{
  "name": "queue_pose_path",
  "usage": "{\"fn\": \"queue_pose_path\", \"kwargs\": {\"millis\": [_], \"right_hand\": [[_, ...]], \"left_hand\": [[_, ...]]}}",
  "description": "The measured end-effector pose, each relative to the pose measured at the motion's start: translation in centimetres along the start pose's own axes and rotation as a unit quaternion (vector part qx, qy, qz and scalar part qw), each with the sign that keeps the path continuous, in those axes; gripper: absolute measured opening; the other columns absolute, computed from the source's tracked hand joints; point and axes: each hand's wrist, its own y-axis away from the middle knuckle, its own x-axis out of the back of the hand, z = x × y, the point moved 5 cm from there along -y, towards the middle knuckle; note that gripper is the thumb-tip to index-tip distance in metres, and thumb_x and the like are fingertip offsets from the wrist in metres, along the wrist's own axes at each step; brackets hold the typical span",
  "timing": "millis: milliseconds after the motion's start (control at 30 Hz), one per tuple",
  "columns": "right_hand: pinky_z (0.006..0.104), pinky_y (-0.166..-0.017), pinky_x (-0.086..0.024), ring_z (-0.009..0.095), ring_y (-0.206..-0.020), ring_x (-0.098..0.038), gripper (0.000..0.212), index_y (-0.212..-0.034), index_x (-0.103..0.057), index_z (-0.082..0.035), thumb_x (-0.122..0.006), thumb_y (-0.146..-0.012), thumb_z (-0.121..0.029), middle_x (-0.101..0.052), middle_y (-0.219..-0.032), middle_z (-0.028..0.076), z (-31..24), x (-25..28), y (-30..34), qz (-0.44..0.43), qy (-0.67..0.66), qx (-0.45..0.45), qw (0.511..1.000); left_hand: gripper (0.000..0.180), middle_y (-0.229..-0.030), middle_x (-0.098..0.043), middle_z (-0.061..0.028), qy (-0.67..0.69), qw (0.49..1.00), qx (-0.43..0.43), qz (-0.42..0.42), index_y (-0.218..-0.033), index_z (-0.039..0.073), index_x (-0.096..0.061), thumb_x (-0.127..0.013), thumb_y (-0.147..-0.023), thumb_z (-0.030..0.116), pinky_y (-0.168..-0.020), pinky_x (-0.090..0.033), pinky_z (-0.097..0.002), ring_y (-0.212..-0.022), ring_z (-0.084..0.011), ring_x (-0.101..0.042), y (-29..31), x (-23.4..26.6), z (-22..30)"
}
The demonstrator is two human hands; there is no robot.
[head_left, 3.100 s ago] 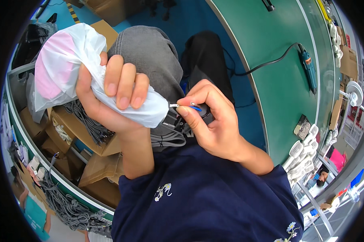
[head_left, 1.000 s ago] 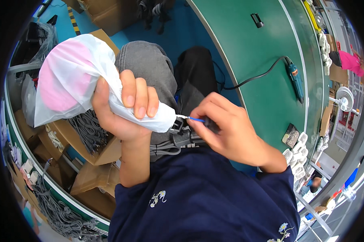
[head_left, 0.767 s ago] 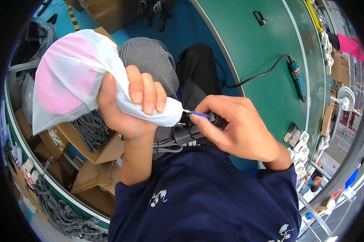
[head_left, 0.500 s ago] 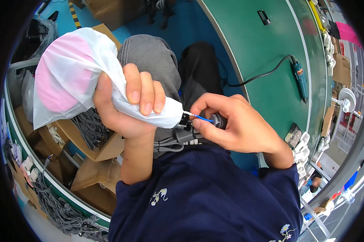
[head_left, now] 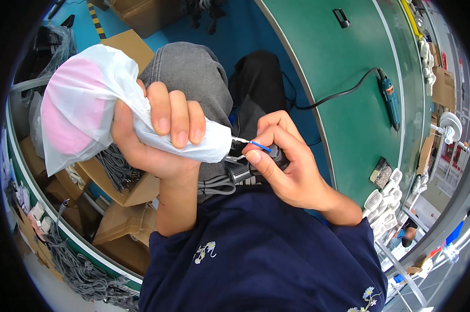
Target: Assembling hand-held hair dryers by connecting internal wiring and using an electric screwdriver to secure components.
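A pink round-headed item with a long handle point(head_left: 71, 106) is wrapped in a thin white plastic bag point(head_left: 206, 143), and my left hand point(head_left: 159, 138) is closed round the narrow handle part. Thin wires come out of the handle's end. One, whitish and twisted-looking, meets a short blue wire point(head_left: 261, 147) at the fingertips of my right hand point(head_left: 287, 166). Thumb and forefinger are pinched together there, with a second thin wire running to the thumb. Behind these fingers a dark grey rounded part shows, mostly hidden. A bundled grey cable point(head_left: 217, 184) lies on my lap.
On the green table point(head_left: 344, 62) to the right lie a teal corded electric tool point(head_left: 388, 101), a small black frame point(head_left: 341, 18) and several white brush-like heads point(head_left: 383, 203). Left are open cardboard boxes point(head_left: 125, 223) and bundled grey cables point(head_left: 79, 265).
My left hand and the bagged item have shifted slightly left. My right hand has turned, its fingers more raised, and a second wire now shows between handle and thumb.
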Motion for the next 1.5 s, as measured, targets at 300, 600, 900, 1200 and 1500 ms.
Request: {"fn": "queue_pose_path", "kwargs": {"millis": [300, 600, 900, 1200, 1500], "right_hand": [[0.0268, -0.078, -0.042, 0.018, -0.089, -0.051, 0.011, -0.089, -0.058, -0.001, -0.066, -0.086, -0.008, -0.049, -0.100, 0.010, 0.2, -0.2, 0.1, 0.019, -0.017, -0.002, 1.000], [0.0274, -0.082, -0.041, 0.019, -0.091, -0.052, 0.014, -0.090, -0.058, -0.001, -0.065, -0.088, -0.013, -0.051, -0.099, 0.010, 0.9, -0.4, 0.0, 0.033, -0.054, -0.016, 0.998], [0.0272, -0.083, -0.041, 0.018, -0.092, -0.052, 0.014, -0.090, -0.060, -0.001, -0.065, -0.089, -0.014, -0.052, -0.100, 0.010, 1.6, -0.4, -0.3, 0.027, -0.108, -0.052, 0.992], [0.0270, -0.079, -0.042, 0.018, -0.089, -0.052, 0.012, -0.090, -0.060, -0.001, -0.067, -0.085, -0.008, -0.051, -0.100, 0.010, 0.9, -1.1, 0.1, 0.080, -0.080, 0.012, 0.994], [0.0266, -0.076, -0.042, 0.018, -0.085, -0.053, 0.011, -0.089, -0.059, 0.000, -0.068, -0.083, -0.003, -0.051, -0.099, 0.010, 0.9, -1.0, -0.3, 0.072, -0.049, 0.053, 0.995]], "left_hand": [[0.041, -0.067, -0.044, -0.0020, 0.007, 1.000, -0.014, -0.003, -0.118, 0.003, -0.050, -0.032, -0.099, 0.034, -0.044, -0.042, -0.0313, -0.048, -0.0137, -0.043, 0.0, 0.0, 0.1], [0.034, -0.067, -0.045, -0.0026, 0.005, 1.000, -0.027, -0.001, -0.106, 0.005, -0.048, -0.032, -0.099, 0.034, -0.044, -0.041, -0.0317, -0.048, -0.0141, -0.044, 0.1, 0.0, 0.3], [0.034, -0.068, -0.045, -0.0029, 0.001, 0.999, -0.033, -0.005, -0.106, 0.005, -0.047, -0.032, -0.099, 0.034, -0.045, -0.042, -0.0317, -0.050, -0.0142, -0.044, 0.0, 0.2, 0.3], [0.034, -0.069, -0.046, -0.0030, 0.024, 0.999, -0.030, -0.003, -0.104, 0.005, -0.046, -0.032, -0.099, 0.035, -0.047, -0.042, -0.0323, -0.051, -0.0143, -0.046, -0.1, 0.1, 0.3], [0.035, -0.069, -0.046, -0.0025, 0.028, 0.999, -0.042, 0.012, -0.104, 0.005, -0.046, -0.033, -0.099, 0.037, -0.048, -0.043, -0.0320, -0.051, -0.0140, -0.046, 0.3, 0.4, 0.5]]}}
